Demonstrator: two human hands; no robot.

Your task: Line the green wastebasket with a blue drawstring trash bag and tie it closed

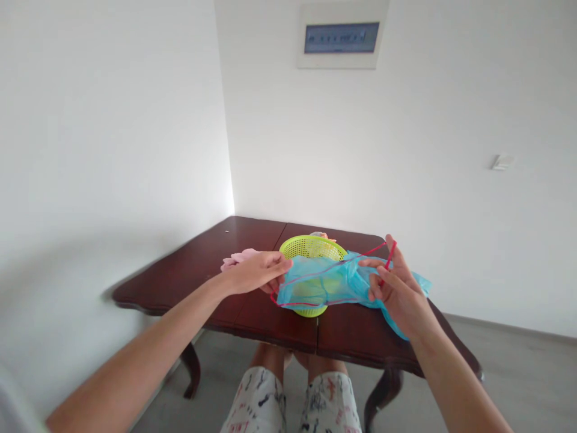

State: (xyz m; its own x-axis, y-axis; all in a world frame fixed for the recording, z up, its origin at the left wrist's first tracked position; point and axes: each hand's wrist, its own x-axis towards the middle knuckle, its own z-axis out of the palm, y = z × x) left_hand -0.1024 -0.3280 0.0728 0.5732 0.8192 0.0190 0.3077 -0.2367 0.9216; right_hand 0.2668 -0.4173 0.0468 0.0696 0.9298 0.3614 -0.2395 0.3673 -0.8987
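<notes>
Stretched between my two hands is a thin blue drawstring plastic bag [315, 281]. My left hand [265, 272] pinches the bag's left end, where a red drawstring [295, 304] loops out. On the other side, my right hand [396, 288] has the red string wound around its fingers, with the index finger raised and the string pulled taut. The rest of the bag hangs crumpled beneath this hand. Behind the see-through film stands a yellow-green perforated plastic basket [303, 243], partly covered by the bag.
A dark wooden table [180, 273] with curved legs stands against white walls. Some pink cloth-like item [241, 257] lies left of the basket, partly behind my left hand. Behind the basket's rim is a small whitish and orange item [321, 235], mostly hidden. My knees are at the table's front edge.
</notes>
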